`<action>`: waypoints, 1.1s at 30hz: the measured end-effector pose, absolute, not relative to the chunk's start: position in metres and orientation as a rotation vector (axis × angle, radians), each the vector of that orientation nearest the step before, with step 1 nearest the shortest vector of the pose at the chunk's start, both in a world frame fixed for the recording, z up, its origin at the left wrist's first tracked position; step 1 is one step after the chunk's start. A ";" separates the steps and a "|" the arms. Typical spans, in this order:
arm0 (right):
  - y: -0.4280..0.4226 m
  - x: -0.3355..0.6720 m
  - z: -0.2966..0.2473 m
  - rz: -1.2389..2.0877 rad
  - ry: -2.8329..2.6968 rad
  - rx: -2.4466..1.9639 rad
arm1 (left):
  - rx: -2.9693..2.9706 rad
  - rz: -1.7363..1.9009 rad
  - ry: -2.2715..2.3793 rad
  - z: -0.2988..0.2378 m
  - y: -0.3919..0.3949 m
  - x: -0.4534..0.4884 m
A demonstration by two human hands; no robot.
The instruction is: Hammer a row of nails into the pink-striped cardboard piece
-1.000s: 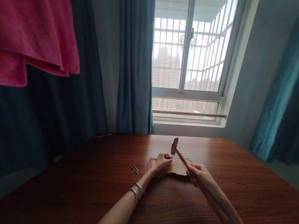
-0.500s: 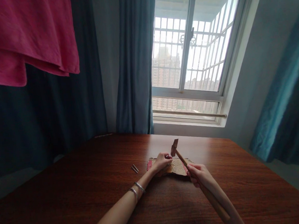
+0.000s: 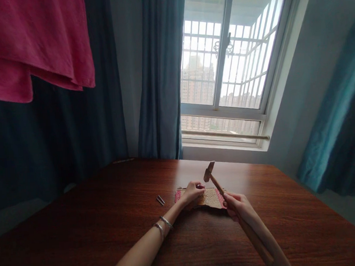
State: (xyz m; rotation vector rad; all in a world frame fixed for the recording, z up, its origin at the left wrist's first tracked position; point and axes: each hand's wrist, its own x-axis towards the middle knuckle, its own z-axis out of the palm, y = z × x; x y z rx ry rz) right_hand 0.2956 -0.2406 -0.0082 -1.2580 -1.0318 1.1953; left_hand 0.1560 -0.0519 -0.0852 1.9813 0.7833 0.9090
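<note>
My right hand point(image 3: 235, 205) is closed around the wooden handle of a hammer point(image 3: 216, 183). The hammer's head is up in the air, just right of my left hand point(image 3: 193, 192) and above a tan sheet. That hand rests over this sheet point(image 3: 214, 199), which has dark specks, pink bands at its ends and a ragged front edge. Its fingers are pinched together, with dark red at the fingertips; whatever they hold is too small to make out. Two short metal rods point(image 3: 160, 200) lie on the table to the left of the sheet.
The brown wooden table point(image 3: 111, 226) stretches under both arms. Behind it are a barred window point(image 3: 218, 65) and a blue curtain point(image 3: 158, 81). A pink cloth point(image 3: 37, 45) hangs at the upper left, and another curtain point(image 3: 334, 110) is on the right.
The hammer's head has risen a little, tilting back with my right hand. My left hand and the sheet stay in place.
</note>
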 end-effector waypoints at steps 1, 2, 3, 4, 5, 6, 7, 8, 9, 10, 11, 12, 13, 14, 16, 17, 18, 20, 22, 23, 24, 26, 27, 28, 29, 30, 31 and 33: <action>-0.240 0.296 -0.009 1.206 -1.036 -1.266 | 1.983 0.910 0.776 -0.085 -0.052 0.156; -0.240 0.297 -0.010 1.217 -1.042 -1.274 | 1.985 0.914 0.764 -0.086 -0.052 0.156; -0.240 0.297 -0.010 1.221 -1.049 -1.277 | 1.984 0.917 0.751 -0.085 -0.052 0.156; -0.239 0.297 -0.010 1.221 -1.057 -1.275 | 1.982 0.921 0.740 -0.085 -0.052 0.155; -0.239 0.297 -0.010 1.219 -1.064 -1.267 | 1.977 0.923 0.732 -0.085 -0.052 0.155; -0.240 0.296 -0.010 1.213 -1.068 -1.258 | 1.973 0.923 0.730 -0.084 -0.053 0.155; -0.240 0.296 -0.010 1.207 -1.071 -1.252 | 1.968 0.919 0.731 -0.084 -0.053 0.155; -0.240 0.295 -0.009 1.203 -1.073 -1.253 | 1.966 0.912 0.733 -0.083 -0.054 0.155; -0.240 0.295 -0.009 1.200 -1.077 -1.261 | 1.963 0.904 0.736 -0.083 -0.054 0.155; -0.240 0.294 -0.008 1.199 -1.079 -1.273 | 1.962 0.898 0.738 -0.082 -0.055 0.155; -0.241 0.294 -0.008 1.202 -1.081 -1.285 | 1.962 0.895 0.738 -0.082 -0.055 0.155; -0.241 0.294 -0.008 1.209 -1.084 -1.292 | 1.961 0.895 0.737 -0.081 -0.056 0.155; -0.241 0.293 -0.007 1.214 -1.084 -1.290 | 1.962 0.898 0.735 -0.081 -0.056 0.155; -0.241 0.293 -0.007 1.214 -1.080 -1.280 | 1.962 0.902 0.737 -0.081 -0.056 0.155; -0.242 0.293 -0.006 1.198 -1.059 -1.247 | 1.965 0.909 0.746 -0.080 -0.057 0.154; -0.242 0.293 -0.006 1.193 -1.046 -1.236 | 1.966 0.911 0.750 -0.080 -0.057 0.155; -0.242 0.293 -0.006 1.193 -1.034 -1.234 | 1.968 0.914 0.749 -0.081 -0.057 0.155; -0.242 0.294 -0.006 1.214 -1.021 -1.249 | 1.975 0.920 0.740 -0.082 -0.056 0.155; -0.242 0.295 -0.006 1.225 -1.013 -1.267 | 1.982 0.924 0.734 -0.083 -0.055 0.155; -0.241 0.296 -0.006 1.218 -1.009 -1.264 | 1.981 0.924 0.739 -0.083 -0.054 0.155; -0.241 0.296 -0.006 1.211 -1.003 -1.254 | 1.978 0.921 0.746 -0.084 -0.054 0.155; -0.241 0.297 -0.006 1.208 -0.994 -1.235 | 1.979 0.916 0.752 -0.084 -0.053 0.155; -0.241 0.297 -0.006 1.218 -0.995 -1.234 | 1.984 0.914 0.751 -0.084 -0.053 0.155; -0.241 0.297 -0.006 1.233 -0.995 -1.240 | 1.991 0.912 0.751 -0.084 -0.053 0.155; -0.241 0.296 -0.006 1.245 -0.996 -1.249 | 1.998 0.911 0.749 -0.084 -0.053 0.155; -0.242 0.296 -0.006 1.252 -0.999 -1.258 | 2.002 0.911 0.746 -0.083 -0.054 0.155; -0.242 0.296 -0.006 1.248 -1.002 -1.259 | 2.001 0.912 0.744 -0.082 -0.054 0.155; -0.242 0.295 -0.006 1.222 -1.010 -1.246 | 1.996 0.912 0.742 -0.081 -0.055 0.154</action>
